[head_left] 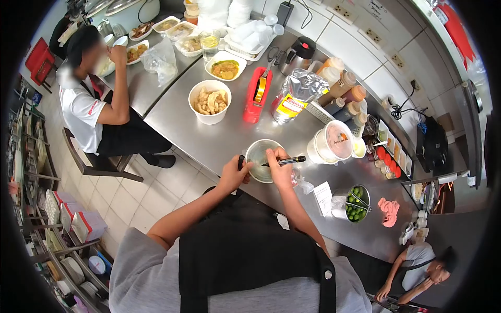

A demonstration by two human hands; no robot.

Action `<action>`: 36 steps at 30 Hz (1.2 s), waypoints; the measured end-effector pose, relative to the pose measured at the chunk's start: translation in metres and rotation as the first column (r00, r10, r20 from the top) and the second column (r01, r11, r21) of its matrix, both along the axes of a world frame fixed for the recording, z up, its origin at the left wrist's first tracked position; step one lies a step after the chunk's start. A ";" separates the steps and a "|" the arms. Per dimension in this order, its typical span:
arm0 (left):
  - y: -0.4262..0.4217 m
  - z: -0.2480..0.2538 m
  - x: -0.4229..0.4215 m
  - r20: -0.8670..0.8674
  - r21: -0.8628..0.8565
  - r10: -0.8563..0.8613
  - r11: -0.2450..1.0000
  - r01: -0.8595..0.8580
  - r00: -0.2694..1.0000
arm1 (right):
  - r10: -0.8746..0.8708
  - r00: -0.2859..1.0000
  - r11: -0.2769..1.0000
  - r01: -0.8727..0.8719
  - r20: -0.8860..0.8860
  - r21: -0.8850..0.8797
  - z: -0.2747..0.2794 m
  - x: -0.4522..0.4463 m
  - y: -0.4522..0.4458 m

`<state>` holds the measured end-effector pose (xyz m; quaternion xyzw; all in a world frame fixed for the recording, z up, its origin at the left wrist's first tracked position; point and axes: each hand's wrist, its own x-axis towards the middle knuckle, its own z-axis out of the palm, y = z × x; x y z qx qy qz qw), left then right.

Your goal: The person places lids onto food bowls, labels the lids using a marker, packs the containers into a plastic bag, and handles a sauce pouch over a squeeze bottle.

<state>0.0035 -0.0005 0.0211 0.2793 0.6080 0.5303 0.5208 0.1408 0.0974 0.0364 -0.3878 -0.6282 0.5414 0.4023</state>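
A black marker point(291, 160) is in my right hand point(281, 169), closed around it with the tip pointing left over a round clear plastic tub point(255, 151). My left hand point(234, 175) pinches a small black piece point(241, 163) that looks like the marker's cap, at the tub's left rim. Whether the tub is a lid or a full container is hard to tell. A crumpled piece of clear plastic point(303, 184) lies just right of my right hand. Behind the tub stand a white bowl of fried pieces point(210, 104), a red tape dispenser point(257, 96) and a foil pouch point(292, 101).
White tubs point(336, 141) stand to the right, near sauce bottles point(344, 86). A paper slip point(323, 198), a steel pot of green limes point(357, 206) and a pink cloth point(389, 211) lie nearer. One person point(94, 104) sits left; another point(417, 268) is at lower right.
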 end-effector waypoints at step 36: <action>-0.002 -0.007 -0.007 -0.424 -0.006 -0.065 0.998 0.069 0.903 | -0.112 0.978 0.943 0.047 0.179 0.329 -0.005 -0.005 -0.003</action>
